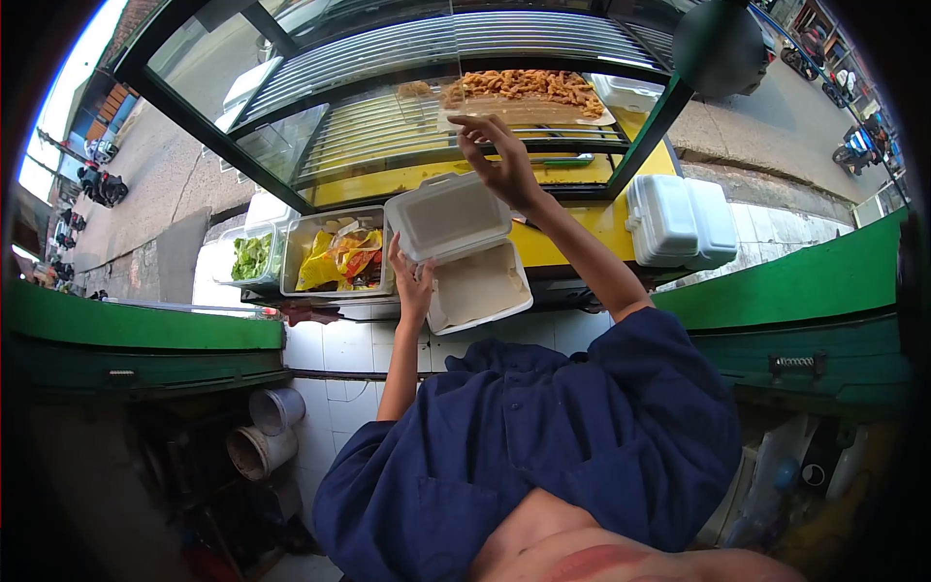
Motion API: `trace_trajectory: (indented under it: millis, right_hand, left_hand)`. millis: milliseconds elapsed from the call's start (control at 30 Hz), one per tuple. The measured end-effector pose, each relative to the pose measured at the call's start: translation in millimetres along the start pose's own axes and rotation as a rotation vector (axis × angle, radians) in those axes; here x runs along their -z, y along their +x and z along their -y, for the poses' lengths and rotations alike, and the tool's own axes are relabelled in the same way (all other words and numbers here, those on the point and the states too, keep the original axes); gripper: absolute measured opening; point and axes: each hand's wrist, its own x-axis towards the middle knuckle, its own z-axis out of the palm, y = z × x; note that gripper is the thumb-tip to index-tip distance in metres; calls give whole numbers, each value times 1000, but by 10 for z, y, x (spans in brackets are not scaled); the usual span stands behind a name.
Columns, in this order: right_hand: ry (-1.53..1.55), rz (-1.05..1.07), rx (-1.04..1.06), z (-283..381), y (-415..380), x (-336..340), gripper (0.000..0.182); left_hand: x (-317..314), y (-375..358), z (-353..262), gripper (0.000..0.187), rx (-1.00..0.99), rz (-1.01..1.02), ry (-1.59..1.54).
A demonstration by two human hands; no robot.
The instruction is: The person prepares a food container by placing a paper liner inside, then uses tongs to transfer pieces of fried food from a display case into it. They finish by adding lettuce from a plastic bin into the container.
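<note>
"Where was the white foam box [475, 281] seen?"
"It was held open at the near edge of the yellow surface [632, 233], with its lid [451, 218] laid back on the far side and its tray turned toward the near side."
"By which hand was it held?"
"By the left hand [414, 286]; its left edge was gripped near the hinge, the thumb being set apart from the other fingers."
"And the right hand [499, 163]?"
"It was raised beyond the lid's far right corner, its fingers parted and loosely bent. Whether the glass case [388, 136] was touched could not be told."
"What was set out around the box?"
"Just to the left, a clear bin [291, 262] was filled with yellow and red packets [339, 254]; farther left, leafy greens [253, 255] were kept in another container. On the right, closed foam boxes [669, 221] were stacked. On the far side, fried pieces [533, 89] were heaped inside the case."
</note>
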Motion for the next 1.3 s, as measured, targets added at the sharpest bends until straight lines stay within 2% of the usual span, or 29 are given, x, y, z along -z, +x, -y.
trace_trajectory:
  millis: [100,167,267,367,467,567,667,767,800,933,1033,1167,1300]
  right_hand:
    - [-134,26,104,-366,-523,325,20]
    - [-217,90,43,-716,-967,534,15]
    - [-408,138,-175,-1179,-1338,832,15]
    - [-617,-46,-124,-1520,-1199,990,24]
    - [-974,36,-208,-2055,-1148,1062,35]
    - [-844,315,-480,-1997,-909,1077,41]
    - [-693,367,-658,-1992,-837,1044,36]
    - [-859,341,-408,-1635,-950,1017,36]
    - [-846,247,-261,-1592,-1082,1001,33]
    - [-607,228,-429,-1180,-1419,1071,25]
    - [-768,196,-487,-935,-1608,1136,23]
    - [-799,175,-556,-1037,-1849,1290,21]
    - [-813,201,-535,-1206,-1967,1345,42]
  left_hand:
    - [34,16,62,74,28,20,-30]
    - [45,15,42,75,35,21,-17]
    - [19,16,-22,76,43,3,-42]
    - [4,-4,-90,76,43,-4,-39]
    - [-16,-13,-118,76,19,-15,-10]
    - [-29,-38,-122,76,6,-21,6]
    - [-29,-41,-102,76,5,-21,-11]
    - [-51,-34,-154,77,13,-16,-19]
    - [-62,-30,-171,77,17,-16,-18]
    - [-90,3,-65,77,8,10,-11]
    - [-173,22,-159,77,20,33,-28]
    - [-241,25,-174,76,56,60,-46]
    - [-259,5,-167,75,57,75,-79]
